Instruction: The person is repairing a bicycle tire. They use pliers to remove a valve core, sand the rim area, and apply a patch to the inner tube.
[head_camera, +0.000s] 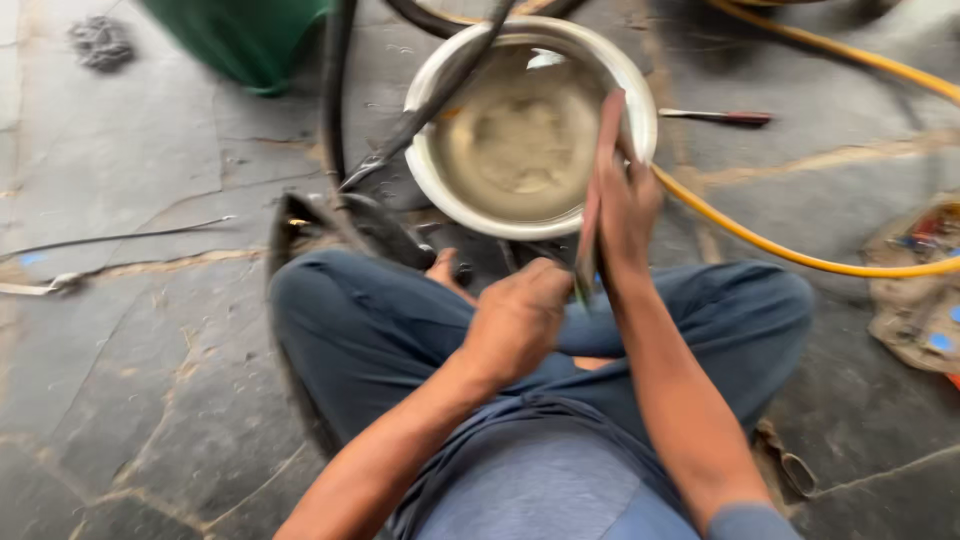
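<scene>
I sit cross-legged on a stone floor. My right hand (625, 195) is raised over the near rim of a white metal basin (430, 170) of murky water, fingers stretched along a thin dark strip (588, 235) that it holds upright. My left hand (515, 315) is closed in a fist at the strip's lower end, above my knee. The picture is blurred, so what the strip is made of is unclear. A black rubber tube (335, 90) loops from the left of the basin down past my left knee.
A yellow hose (760, 240) runs across the floor from the basin to the right. A screwdriver (715, 117) lies right of the basin. A green container (245, 40) stands at the top left, and a dirty rag with small items (920, 300) lies at the right edge.
</scene>
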